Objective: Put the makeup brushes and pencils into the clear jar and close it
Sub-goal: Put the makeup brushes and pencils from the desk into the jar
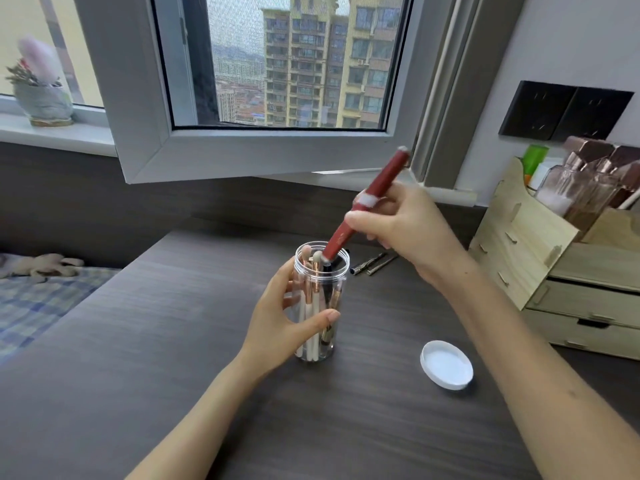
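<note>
A clear jar point(323, 271) stands upright on the dark desk, its mouth uncovered, with several white-handled brushes inside. My left hand point(277, 320) wraps around the jar's side, thumb across the front. My right hand point(401, 230) grips a red pencil-like stick point(377, 188) tilted up to the right, its lower tip just inside the jar's mouth. The white lid point(446, 364) lies flat on the desk to the right of the jar. Two dark thin pencils point(372, 263) lie on the desk behind the jar.
A wooden drawer organiser point(554, 271) with bottles stands at the right edge of the dark desk point(173, 341). An open window sash point(242, 147) hangs over the back of the desk. A bed with a checked cover point(34, 306) lies to the left.
</note>
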`<state>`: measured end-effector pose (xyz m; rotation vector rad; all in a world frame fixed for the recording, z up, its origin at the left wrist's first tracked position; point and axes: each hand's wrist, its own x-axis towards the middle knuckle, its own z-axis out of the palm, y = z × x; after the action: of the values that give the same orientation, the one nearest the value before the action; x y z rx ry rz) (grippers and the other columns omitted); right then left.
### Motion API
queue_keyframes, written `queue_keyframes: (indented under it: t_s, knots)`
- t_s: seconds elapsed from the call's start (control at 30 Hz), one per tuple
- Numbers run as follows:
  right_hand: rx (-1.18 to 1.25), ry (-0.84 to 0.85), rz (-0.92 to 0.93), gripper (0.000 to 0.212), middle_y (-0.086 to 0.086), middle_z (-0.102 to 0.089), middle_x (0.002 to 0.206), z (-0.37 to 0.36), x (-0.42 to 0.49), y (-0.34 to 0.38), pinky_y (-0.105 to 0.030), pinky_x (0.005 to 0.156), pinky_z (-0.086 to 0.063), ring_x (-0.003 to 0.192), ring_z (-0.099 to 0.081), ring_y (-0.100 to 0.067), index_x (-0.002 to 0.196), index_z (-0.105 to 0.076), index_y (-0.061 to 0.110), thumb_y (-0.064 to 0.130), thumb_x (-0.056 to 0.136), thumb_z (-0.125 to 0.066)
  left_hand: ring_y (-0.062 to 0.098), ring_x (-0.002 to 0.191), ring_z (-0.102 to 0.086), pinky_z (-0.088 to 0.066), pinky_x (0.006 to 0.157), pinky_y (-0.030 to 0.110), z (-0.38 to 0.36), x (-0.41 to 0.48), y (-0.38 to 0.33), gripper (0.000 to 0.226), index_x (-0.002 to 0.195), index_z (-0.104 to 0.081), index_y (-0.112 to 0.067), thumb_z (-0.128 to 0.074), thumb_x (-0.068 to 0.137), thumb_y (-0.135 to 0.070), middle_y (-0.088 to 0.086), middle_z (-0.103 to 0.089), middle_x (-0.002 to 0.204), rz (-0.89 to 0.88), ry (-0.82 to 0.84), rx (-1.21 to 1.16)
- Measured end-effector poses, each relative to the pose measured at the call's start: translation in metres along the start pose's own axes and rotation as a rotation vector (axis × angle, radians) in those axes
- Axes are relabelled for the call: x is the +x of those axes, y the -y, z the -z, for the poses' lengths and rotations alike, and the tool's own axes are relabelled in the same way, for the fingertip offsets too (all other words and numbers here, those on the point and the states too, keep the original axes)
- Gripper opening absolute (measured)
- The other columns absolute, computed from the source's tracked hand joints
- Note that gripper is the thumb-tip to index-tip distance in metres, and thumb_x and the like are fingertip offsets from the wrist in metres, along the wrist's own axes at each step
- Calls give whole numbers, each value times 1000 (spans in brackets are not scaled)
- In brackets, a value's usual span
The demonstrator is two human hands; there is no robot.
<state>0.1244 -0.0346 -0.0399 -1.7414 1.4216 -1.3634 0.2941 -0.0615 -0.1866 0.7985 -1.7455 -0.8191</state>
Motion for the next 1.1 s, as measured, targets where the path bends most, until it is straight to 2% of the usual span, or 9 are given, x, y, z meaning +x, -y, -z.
queue_keyframes:
  t_s: [0.07, 0.17, 0.23, 0.33, 0.4, 0.53, 0.67, 0.8, 1.1]
  knots:
    - [-282, 113, -20, 19, -9, -71, 74, -12, -1, 5, -29, 65, -56, 66, -67, -17, 82, -69, 5, 23, 77, -72, -2, 112, -55, -41, 89, 5, -1, 0, 0, 82, 138, -38, -39, -77, 67, -45, -28, -58, 122, 2, 3, -6]
    - [-503, 291, -36, 38, -5, -58, 58, -20, -2, 6, -29, 54, -43, 51, -50, -9, 70, -65, -1, 36, 81, -68, 0, 113, -56, -41, 88, 5, -1, 1, 0, 82, 137, -38, -39, -75, 65, -51, -21, -59, 125, 9, -1, -14]
    - [-539, 355, -28, 33, 2, -50, 53, -21, -3, 5, -21, 47, -35, 45, -40, -4, 64, -63, 5, 32, 82, -67, 0, 114, -55, -41, 89, 6, -1, 1, 1, 82, 137, -37, -43, -76, 65, -50, -22, -57, 128, 13, -1, -16]
    - [-400, 414, -67, 14, 1, -62, 63, -16, 1, 3, -19, 51, -40, 54, -49, -1, 76, -74, 18, 30, 79, -68, -1, 114, -55, -40, 88, 6, -1, 1, 1, 80, 134, -38, -47, -76, 63, -51, -30, -55, 125, 11, -5, -15]
    - [-259, 354, -128, 12, 2, -70, 69, -6, 11, -7, -19, 54, -44, 62, -56, -1, 76, -76, 23, 32, 75, -69, 0, 112, -55, -40, 88, 6, -1, 1, 2, 80, 133, -39, -46, -76, 63, -51, -31, -56, 123, 11, -7, -15]
    - [-229, -36, -295, 16, 1, -63, 62, 17, 43, -63, -21, 46, -43, 56, -53, -9, 67, -69, 16, 14, 82, -63, 0, 111, -54, -39, 86, 5, 0, 1, 2, 81, 135, -40, -43, -77, 63, -51, -27, -57, 123, 10, 1, -13]
    - [-768, -84, -487, 28, -14, -69, 106, 26, 53, -137, -34, 89, -49, 100, -64, -29, 104, -72, 9, 6, 87, -50, 1, 114, -54, -39, 87, 5, 0, 2, 2, 81, 133, -40, -45, -76, 62, -51, -30, -56, 123, 19, 0, -18]
    - [-1221, 129, -369, 40, -13, -57, 133, 22, 42, -173, -39, 97, -47, 123, -53, -33, 126, -58, 7, -1, 91, -41, 1, 115, -54, -37, 86, 3, 1, 2, 4, 83, 135, -39, -46, -76, 61, -51, -26, -57, 124, 28, 4, -25]
    - [-1684, 255, -43, 32, -9, -61, 121, 33, 26, -189, -35, 87, -39, 115, -52, -28, 115, -58, 8, 5, 93, -36, -2, 113, -54, -37, 86, 2, 0, 1, 1, 80, 133, -38, -49, -76, 63, -49, -30, -56, 123, 11, 6, -28]
